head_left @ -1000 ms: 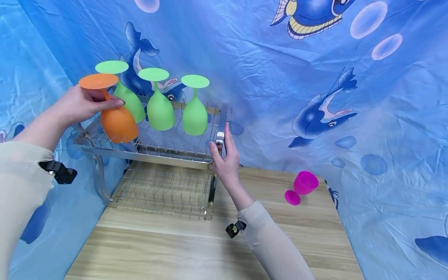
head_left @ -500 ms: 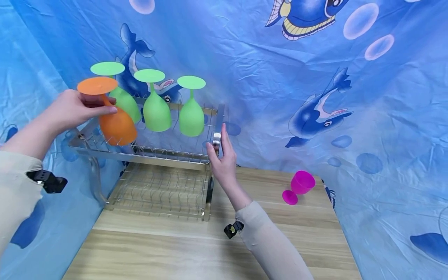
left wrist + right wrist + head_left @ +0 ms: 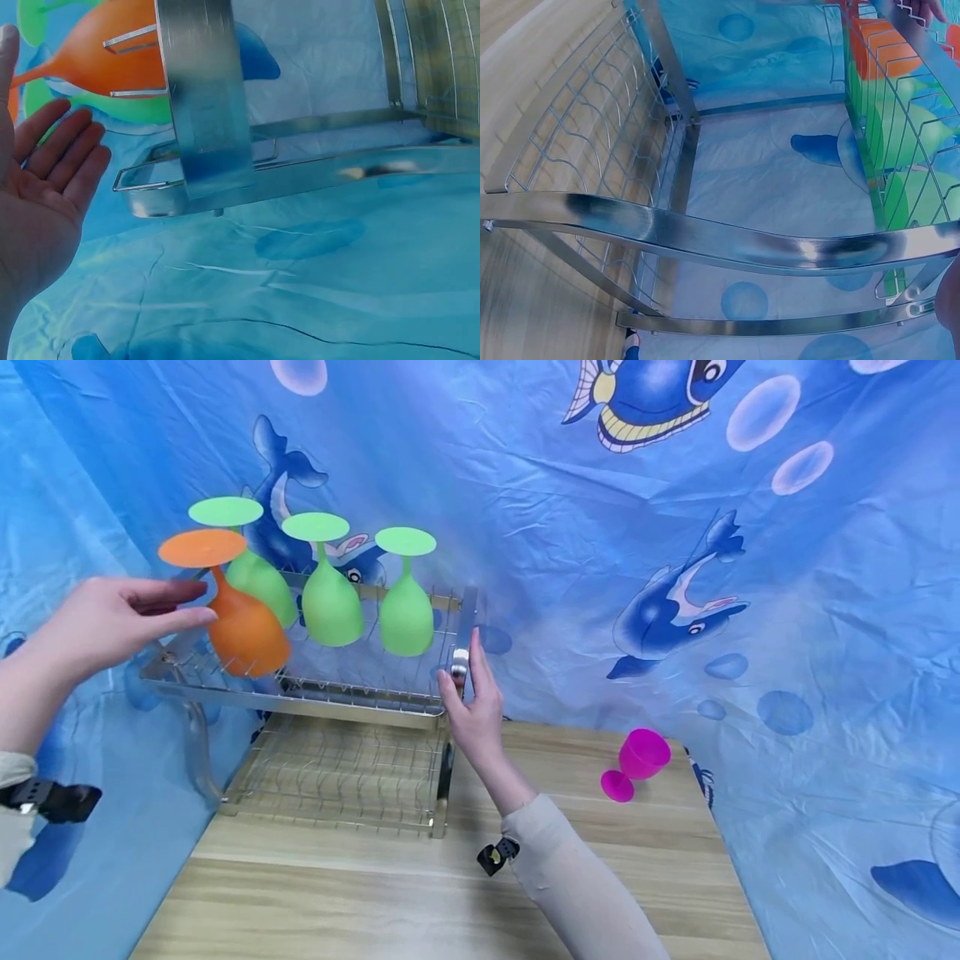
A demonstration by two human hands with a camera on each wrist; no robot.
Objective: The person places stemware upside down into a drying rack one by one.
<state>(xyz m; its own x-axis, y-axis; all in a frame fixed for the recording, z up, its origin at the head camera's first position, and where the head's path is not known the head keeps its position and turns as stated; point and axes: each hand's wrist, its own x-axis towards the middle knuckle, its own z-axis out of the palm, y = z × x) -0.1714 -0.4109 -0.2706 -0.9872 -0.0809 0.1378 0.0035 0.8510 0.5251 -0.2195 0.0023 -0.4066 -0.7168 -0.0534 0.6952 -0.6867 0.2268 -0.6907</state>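
Observation:
An orange wine goblet (image 3: 251, 635) stands upside down on the upper tier of a metal dish rack (image 3: 360, 712), foot upward and slightly tilted. Just left of its stem is my left hand (image 3: 112, 614), thumb and fingers apart and holding nothing. The left wrist view also shows that hand's extended fingers (image 3: 71, 150) beside the orange goblet. Upside down on the same tier are three green goblets, at left (image 3: 262, 585), middle (image 3: 332, 606) and right (image 3: 407, 620). My right hand (image 3: 480, 714) rests against the rack's right end, its fingers fairly straight.
A magenta goblet (image 3: 643, 755) lies on its side on the wooden table (image 3: 337, 902), to the right. Below the goblets is the rack's wire lower tier (image 3: 337, 777). A blue curtain (image 3: 540, 568) with printed sea animals hangs behind and at both sides.
My left hand has let go of the orange goblet's stem and drawn back leftward. The goblet stays on the rack. My right hand keeps its place at the rack's end.

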